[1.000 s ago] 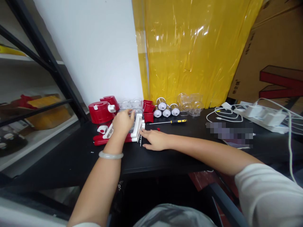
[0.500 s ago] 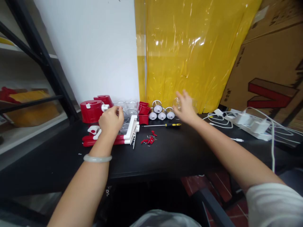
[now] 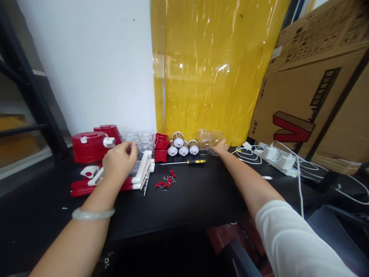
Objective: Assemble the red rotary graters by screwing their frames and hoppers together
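Observation:
My left hand [image 3: 119,159] is closed, thumb against fingertips, above the white and red frame parts [image 3: 141,171]. Whatever it may hold is too small or hidden. Beside it are clear plastic containers [image 3: 145,137]. My right hand [image 3: 221,147] has its fingers closed around the lower edge of a clear plastic cup [image 3: 216,135], at the back right of the table. Another clear cup [image 3: 203,136] stands close to its left. Between my hands sit several metallic cylinders with white ends [image 3: 178,140], small red bins [image 3: 161,143], and a yellow and black screwdriver [image 3: 196,162].
Small red pieces and screws [image 3: 167,181] lie on the black table [image 3: 196,200]. Two red rounded housings [image 3: 89,148] stand at the left. A power strip [image 3: 278,163] with chargers and white cables lies right. Behind are a yellow plastic sheet [image 3: 201,77] and a cardboard box [image 3: 302,88].
My right hand, earlier spread in front of the clear cups, has come down and closed on one. My left hand stays pinched by the containers. The view has turned rightward.

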Available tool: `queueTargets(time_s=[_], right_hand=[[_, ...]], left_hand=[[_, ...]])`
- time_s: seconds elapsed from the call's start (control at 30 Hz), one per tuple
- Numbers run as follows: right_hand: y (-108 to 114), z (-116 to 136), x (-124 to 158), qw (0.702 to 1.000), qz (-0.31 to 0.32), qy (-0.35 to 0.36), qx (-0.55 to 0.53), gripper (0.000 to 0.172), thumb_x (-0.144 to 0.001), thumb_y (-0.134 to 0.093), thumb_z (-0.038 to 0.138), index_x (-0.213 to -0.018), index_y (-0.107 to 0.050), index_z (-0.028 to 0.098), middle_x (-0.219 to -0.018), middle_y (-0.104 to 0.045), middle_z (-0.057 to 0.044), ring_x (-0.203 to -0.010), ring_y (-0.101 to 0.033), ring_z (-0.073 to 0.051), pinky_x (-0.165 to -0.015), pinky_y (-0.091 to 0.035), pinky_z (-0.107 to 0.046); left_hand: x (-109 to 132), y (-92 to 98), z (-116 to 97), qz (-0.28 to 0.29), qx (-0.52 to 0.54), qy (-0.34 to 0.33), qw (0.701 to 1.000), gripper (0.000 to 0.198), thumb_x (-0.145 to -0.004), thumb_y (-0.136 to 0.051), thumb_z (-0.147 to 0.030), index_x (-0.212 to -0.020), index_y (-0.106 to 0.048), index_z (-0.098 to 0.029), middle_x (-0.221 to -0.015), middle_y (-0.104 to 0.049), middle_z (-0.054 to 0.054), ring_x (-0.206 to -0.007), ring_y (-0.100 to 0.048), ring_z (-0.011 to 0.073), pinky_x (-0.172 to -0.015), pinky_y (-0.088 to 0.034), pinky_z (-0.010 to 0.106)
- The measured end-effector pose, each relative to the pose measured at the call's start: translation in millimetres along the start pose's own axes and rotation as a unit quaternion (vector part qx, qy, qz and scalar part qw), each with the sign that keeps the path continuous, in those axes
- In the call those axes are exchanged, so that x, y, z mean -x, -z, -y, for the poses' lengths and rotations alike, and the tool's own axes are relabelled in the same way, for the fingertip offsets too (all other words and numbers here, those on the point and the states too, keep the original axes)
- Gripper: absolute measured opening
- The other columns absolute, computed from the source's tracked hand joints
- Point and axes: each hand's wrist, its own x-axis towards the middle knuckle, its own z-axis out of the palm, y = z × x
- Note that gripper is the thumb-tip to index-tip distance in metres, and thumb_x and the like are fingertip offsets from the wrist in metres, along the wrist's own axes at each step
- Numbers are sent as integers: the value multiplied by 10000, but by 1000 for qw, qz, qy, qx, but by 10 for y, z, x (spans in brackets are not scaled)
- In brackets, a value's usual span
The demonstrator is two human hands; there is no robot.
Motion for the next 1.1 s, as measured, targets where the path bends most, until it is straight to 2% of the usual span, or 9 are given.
queueTargets(time_s=[0.1, 0.23, 0.33, 0.43, 0.57, 0.67, 0.8, 0.97, 1.1], right_hand=[[40, -23, 17, 995, 22, -97, -24, 993, -664, -810, 385, -1488, -311, 144, -1422, -479, -274, -1315, -534, -331, -1075, -428, -439], [188, -79, 35, 994, 5, -97, -53, 785, -688, -815, 322, -1349, -440, 124, -1288, -568, -212, -1180, -602, -275, -992, -478, -349], [403, -80, 30, 992, -45, -104, -50, 804, -731, -776, 317, -1392, -374, 98, -1356, -490, -242, -1228, -556, -293, -1039, -447, -371], [736, 22, 67, 990, -130, 23, -46, 851, -706, -777, 272, -1438, -364, 147, -1394, -419, -221, -1248, -531, -312, -1065, -422, -426], [1222, 332, 395, 955, -149, 254, 15, 849, -722, -744, 248, -1484, -372, 233, -1390, -413, -191, -1300, -484, -376, -1123, -319, -620], [1399, 600, 856, 896, -125, 420, 74, 811, -784, -690, 196, -1523, -365, 274, -1441, -433, -191, -1395, -404, -402, -1160, -223, -706], [1309, 863, 1442, 792, -105, 587, 132, 649, -909, -560, 156, -1515, -399, 324, -1459, -510, -144, -1404, -446, -334, -1205, -152, -718], [1154, 1034, 1683, 719, -146, 674, 90, 583, -967, -504, 176, -1523, -386, 306, -1469, -550, -107, -1407, -470, -296, -1222, -210, -678], [1054, 966, 1384, 730, -221, 645, -55, 579, -942, -596, 422, -1488, -412, 357, -1480, -505, -82, -1443, -407, -334, -1178, -336, -634]], left_hand=[[2, -27, 10, -7, 7, -10, 1000, 401, -957, -413, -456, -996, -734, -219, -982, -781, 90, -890, -704, 262, -708, -455, 321], [17, -48, 21, -9, 13, -21, 1000, 414, -958, -408, -463, -980, -737, -214, -963, -778, 90, -898, -701, 268, -727, -460, 323], [32, -52, 13, -11, 26, -22, 999, 407, -960, -413, -441, -981, -740, -199, -974, -775, 96, -926, -700, 268, -772, -475, 329], [72, -70, -41, -5, 64, -56, 996, 395, -971, -410, -397, -1044, -737, -189, -1036, -767, 95, -972, -695, 258, -839, -496, 337], [227, -75, -276, 6, 104, -175, 979, 432, -972, -453, -351, -1325, -631, -180, -1250, -707, 115, -1188, -623, 273, -1038, -466, 391], [399, -28, -554, -25, 99, -298, 949, 617, -948, -543, -317, -1528, -420, -150, -1553, -479, 173, -1441, -428, 312, -1185, -351, 452], [516, 43, -861, -75, 67, -392, 914, 766, -912, -582, -190, -1605, -259, -230, -1682, -268, 147, -1543, -265, 336, -1257, -182, 563], [303, -5, -915, -91, 104, -357, 924, 692, -918, -533, -146, -1574, -315, -183, -1444, -602, 166, -1350, -553, 302, -1237, -233, 583], [106, -211, -731, -86, 245, -276, 925, 693, -788, -761, -310, -1418, -491, -207, -1322, -682, 145, -1197, -657, 331, -1119, -443, 574]])
